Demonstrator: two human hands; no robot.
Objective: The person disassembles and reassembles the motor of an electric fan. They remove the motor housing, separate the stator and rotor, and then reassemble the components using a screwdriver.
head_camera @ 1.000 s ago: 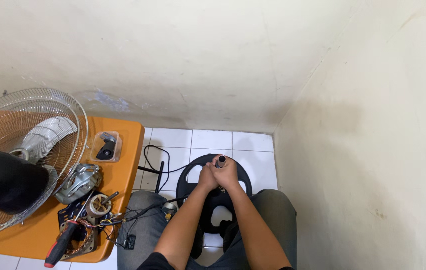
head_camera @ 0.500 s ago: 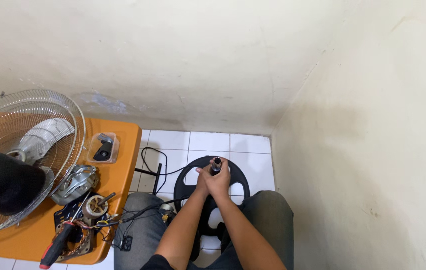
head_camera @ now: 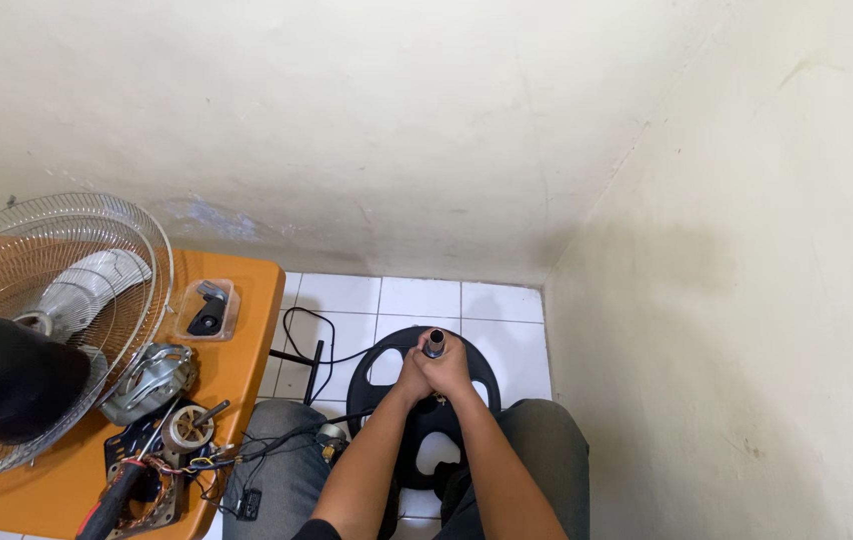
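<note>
my left hand [head_camera: 413, 378] and right hand [head_camera: 450, 366] are pressed together, both wrapped tight around a short black pole [head_camera: 434, 345]. the pole stands up from the middle of a round black fan base [head_camera: 380, 360] on the white floor, between my knees. if my grip slips, i think the base could drop on the tiles, or catch the black cord [head_camera: 299, 330] beside it. on the orange table [head_camera: 252, 290], a little clear tray [head_camera: 209, 309] holds one small black part.

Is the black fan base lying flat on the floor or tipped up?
Flat: the round base rests on the tiles, both hands around its post.
</note>
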